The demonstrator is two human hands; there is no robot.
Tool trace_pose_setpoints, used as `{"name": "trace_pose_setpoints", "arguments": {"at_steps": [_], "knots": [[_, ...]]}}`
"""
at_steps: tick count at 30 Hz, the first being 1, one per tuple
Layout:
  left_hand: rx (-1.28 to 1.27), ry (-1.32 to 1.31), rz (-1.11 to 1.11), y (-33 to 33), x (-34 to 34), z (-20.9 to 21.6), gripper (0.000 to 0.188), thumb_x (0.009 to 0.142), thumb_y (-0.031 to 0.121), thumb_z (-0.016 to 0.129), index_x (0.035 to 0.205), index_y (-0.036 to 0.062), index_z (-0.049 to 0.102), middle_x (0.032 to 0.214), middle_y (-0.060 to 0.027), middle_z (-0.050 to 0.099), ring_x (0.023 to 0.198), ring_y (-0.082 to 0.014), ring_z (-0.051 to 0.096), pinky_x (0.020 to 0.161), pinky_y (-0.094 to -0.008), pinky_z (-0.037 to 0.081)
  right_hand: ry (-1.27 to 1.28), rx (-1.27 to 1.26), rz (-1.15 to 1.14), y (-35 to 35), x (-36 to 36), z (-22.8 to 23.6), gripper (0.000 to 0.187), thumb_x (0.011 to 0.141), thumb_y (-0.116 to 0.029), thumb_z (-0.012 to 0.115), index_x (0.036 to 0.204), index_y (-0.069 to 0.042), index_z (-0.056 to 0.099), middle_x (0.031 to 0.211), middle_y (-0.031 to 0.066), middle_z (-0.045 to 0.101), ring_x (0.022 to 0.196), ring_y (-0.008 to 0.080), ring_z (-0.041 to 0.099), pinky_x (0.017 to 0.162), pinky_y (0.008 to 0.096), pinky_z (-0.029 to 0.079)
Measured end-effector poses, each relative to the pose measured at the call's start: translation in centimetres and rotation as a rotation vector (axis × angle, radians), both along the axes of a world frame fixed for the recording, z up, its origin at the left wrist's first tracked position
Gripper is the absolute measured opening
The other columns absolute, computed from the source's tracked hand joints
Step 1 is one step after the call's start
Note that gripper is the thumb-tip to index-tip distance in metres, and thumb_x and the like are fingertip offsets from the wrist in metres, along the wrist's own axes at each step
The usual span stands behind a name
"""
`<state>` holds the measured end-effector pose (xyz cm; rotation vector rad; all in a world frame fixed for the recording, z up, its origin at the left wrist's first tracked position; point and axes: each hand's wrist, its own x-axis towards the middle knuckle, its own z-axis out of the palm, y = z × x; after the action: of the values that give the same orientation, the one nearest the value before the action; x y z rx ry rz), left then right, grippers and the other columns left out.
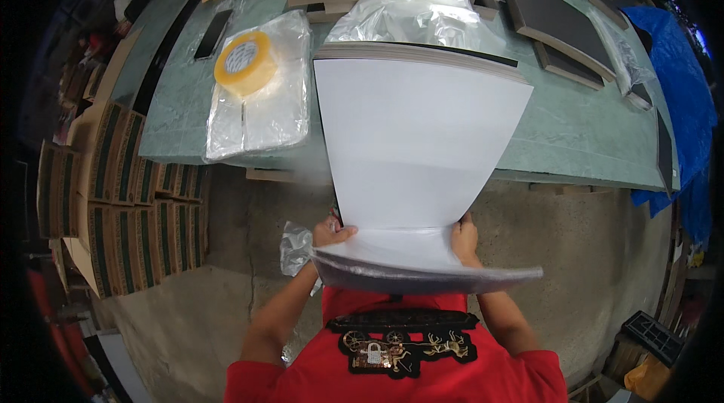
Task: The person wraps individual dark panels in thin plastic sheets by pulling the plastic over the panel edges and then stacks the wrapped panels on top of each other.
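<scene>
A large stack of white-faced boards (422,131) with dark backing rests partly on the table and juts over its near edge toward me. My left hand (332,232) is closed on its near left corner, thumb on top of the white face. At the near right side my right hand (465,238) grips the same stack, its fingers partly hidden. Between my hands and chest, a grey strip (426,276) with a frosted, plastic-like rim spans the near end; whether it is film or a curled sheet I cannot tell. Crumpled clear plastic (298,248) hangs beside my left wrist.
On the green table (558,139) lie a yellow tape roll (246,63) on clear plastic bags (264,120), crumpled plastic film (415,7), and dark board stacks (558,22). Cartons (143,244) stand at left. A blue tarp (679,93) hangs at right.
</scene>
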<state>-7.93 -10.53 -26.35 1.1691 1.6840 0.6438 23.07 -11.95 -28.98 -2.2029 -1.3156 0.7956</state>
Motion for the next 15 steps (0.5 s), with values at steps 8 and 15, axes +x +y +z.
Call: {"name": "trace_pose_setpoints", "arguments": {"at_steps": [8, 15], "knots": [[0.288, 0.120, -0.055, 2.5, -1.0, 15.2, 0.017, 0.071, 0.015, 0.064, 0.072, 0.0014, 0.055, 0.075, -0.0108, 0.054, 0.069, -0.0247, 0.054, 0.063, -0.0289, 0.043, 0.585, 0.137, 0.259, 1.6, 3.1, 18.8, 0.035, 0.080, -0.027, 0.047, 0.093, 0.005, 0.055, 0.087, 0.0139, 0.060, 0.079, 0.0276, 0.058, 0.070, 0.0389, 0.043], [-0.136, -0.519, -1.320, -0.1, 2.2, 18.9, 0.023, 0.079, 0.018, 0.055, 0.098, 0.0078, 0.060, 0.087, -0.0123, 0.054, 0.080, -0.0233, 0.054, 0.070, -0.0311, 0.042, 1.179, -0.348, 1.602, -1.5, -0.8, 20.8, 0.051, 0.089, -0.040, 0.031, 0.126, -0.005, 0.035, 0.135, 0.0163, 0.023, 0.127, 0.0268, 0.017, 0.101, 0.0431, 0.008]]}}
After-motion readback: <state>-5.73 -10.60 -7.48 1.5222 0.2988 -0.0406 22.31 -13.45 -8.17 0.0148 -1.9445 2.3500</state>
